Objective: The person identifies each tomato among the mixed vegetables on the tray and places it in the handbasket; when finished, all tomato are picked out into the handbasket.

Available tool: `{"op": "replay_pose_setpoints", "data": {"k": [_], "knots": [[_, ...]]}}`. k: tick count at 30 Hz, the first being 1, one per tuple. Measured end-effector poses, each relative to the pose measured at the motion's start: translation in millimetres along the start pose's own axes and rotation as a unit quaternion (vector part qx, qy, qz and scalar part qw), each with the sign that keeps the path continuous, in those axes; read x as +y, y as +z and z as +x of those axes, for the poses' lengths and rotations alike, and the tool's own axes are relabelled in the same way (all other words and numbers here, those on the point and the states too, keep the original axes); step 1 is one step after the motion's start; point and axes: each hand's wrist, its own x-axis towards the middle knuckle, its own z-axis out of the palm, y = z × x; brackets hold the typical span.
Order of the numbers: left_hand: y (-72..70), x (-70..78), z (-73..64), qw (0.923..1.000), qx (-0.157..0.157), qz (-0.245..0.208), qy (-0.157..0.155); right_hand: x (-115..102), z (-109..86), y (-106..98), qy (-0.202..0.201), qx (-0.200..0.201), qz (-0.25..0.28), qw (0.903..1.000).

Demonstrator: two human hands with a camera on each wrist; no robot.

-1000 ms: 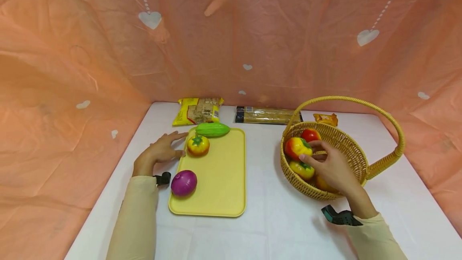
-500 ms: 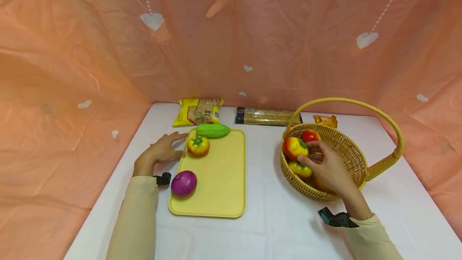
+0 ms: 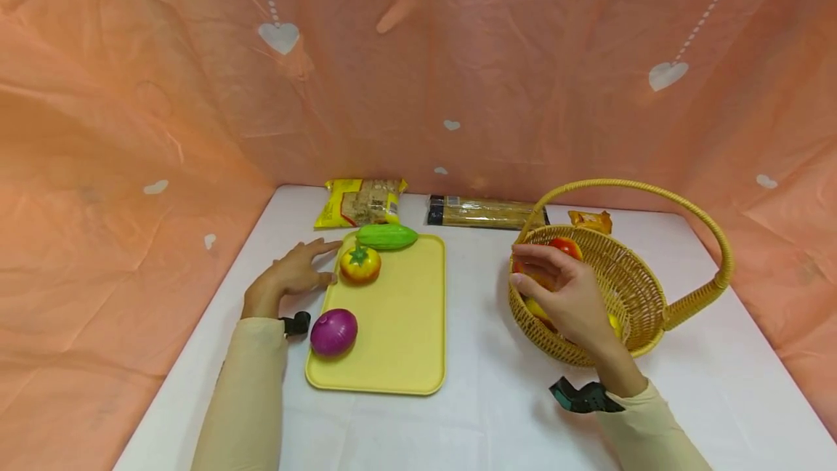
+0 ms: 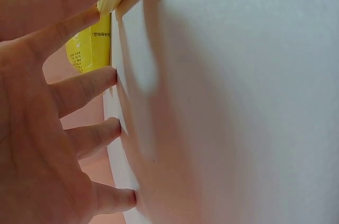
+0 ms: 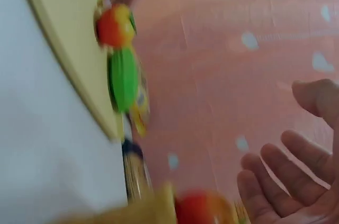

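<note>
My left hand rests at the left edge of the yellow tray, fingers spread; in the left wrist view several fingertips touch the white tabletop. On the tray lie a purple onion, a yellow-red tomato with a green leaf cap, and a ribbed green gourd. Over the left side of the wicker basket hovers my right hand, its fingers loosely bent. In the right wrist view its palm holds nothing. A red fruit shows behind it; other fruits in the basket are mostly hidden.
Along the back edge lie a yellow food packet, a long clear pack of noodle-like sticks and a small orange packet. The basket's tall arched handle rises at the right. A peach-coloured cloth surrounds the table.
My right hand has let go of the red-yellow fruit among those in the basket and shifted left over it. A yellow patch now shows right of the wrist. The left hand stays still.
</note>
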Motion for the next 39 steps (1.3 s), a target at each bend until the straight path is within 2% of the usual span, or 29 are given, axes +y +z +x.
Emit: {"op": "replay_pose_setpoints", "data": {"k": [3, 6, 11, 14, 19, 26, 31, 35, 39], "knots": [[-0.4, -0.4, 0.5, 1.0, 0.001, -0.008, -0.003, -1, 10.2, 24, -0.005, -0.047, 0.039, 0.9981], [-0.4, -0.8, 0.9, 1.0, 0.003, -0.001, 0.006, 3, 22.3, 50, -0.003, -0.094, 0.061, 0.9937], [-0.3, -0.7, 1.6, 0.9996, 0.004, 0.011, 0.025, 17, 43.6, 96, 0.0, -0.143, 0.085, 0.9861], [0.4, -0.6, 3.2, 0.9994, 0.007, 0.014, 0.033, 25, 58.1, 122, -0.002, -0.165, 0.078, 0.9832], [2.5, 1.0, 5.2, 0.9991, 0.009, 0.013, 0.039, 34, 81.6, 155, 0.007, -0.191, 0.028, 0.9812], [5.0, 4.1, 4.1, 0.9995, 0.006, 0.005, 0.031, 45, 102.0, 181, 0.036, -0.192, 0.017, 0.9805], [3.7, 1.5, 3.9, 0.9994, 0.009, 0.013, 0.03, 51, 110.8, 193, 0.029, -0.198, 0.011, 0.9797], [2.6, -0.3, 3.1, 0.9996, 0.007, 0.013, 0.024, 51, 106.7, 195, 0.022, -0.201, -0.003, 0.9793], [0.6, -2.4, 0.8, 0.9999, 0.005, 0.011, 0.012, 41, 94.9, 185, 0.017, -0.209, 0.011, 0.9778]]}}
